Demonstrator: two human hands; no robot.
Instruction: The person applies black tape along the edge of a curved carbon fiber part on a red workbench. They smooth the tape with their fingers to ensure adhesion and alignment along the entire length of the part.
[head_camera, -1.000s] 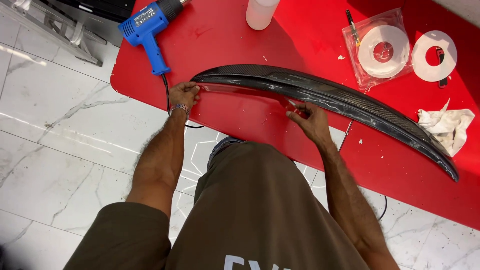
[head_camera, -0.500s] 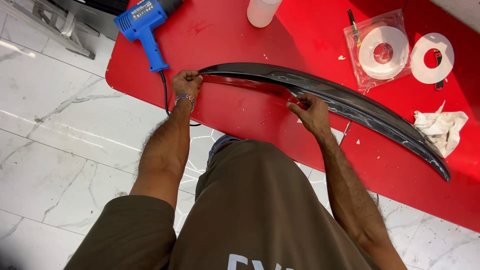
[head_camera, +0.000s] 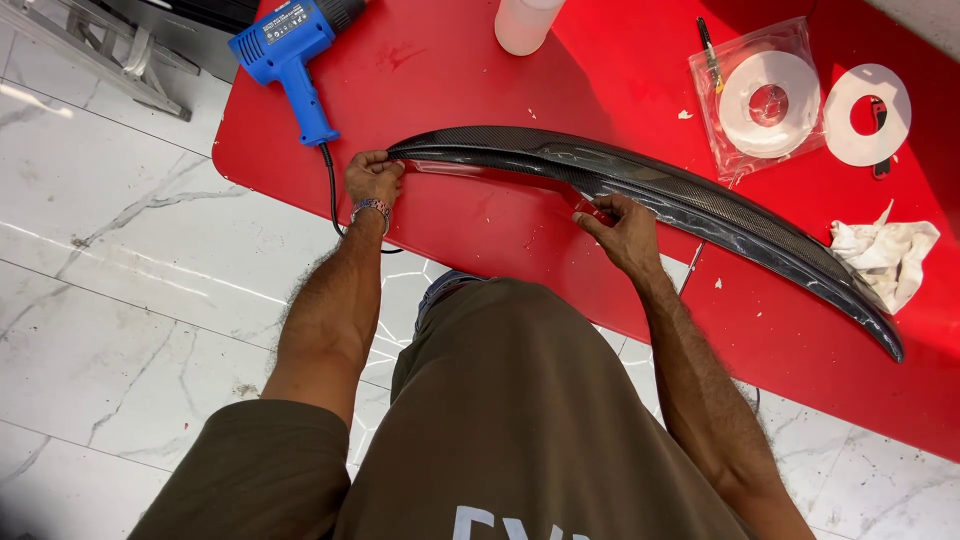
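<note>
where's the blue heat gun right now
In the head view the blue heat gun lies at the upper left, on the corner of the red table, just beyond the left hand and the left tip of the black spoiler.

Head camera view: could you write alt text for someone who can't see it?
Seen from above, a person's left hand pinches the tip of a long black curved car spoiler on a red table, while the right hand presses its near edge. A blue heat gun, tape rolls and a crumpled rag lie nearby.
</note>
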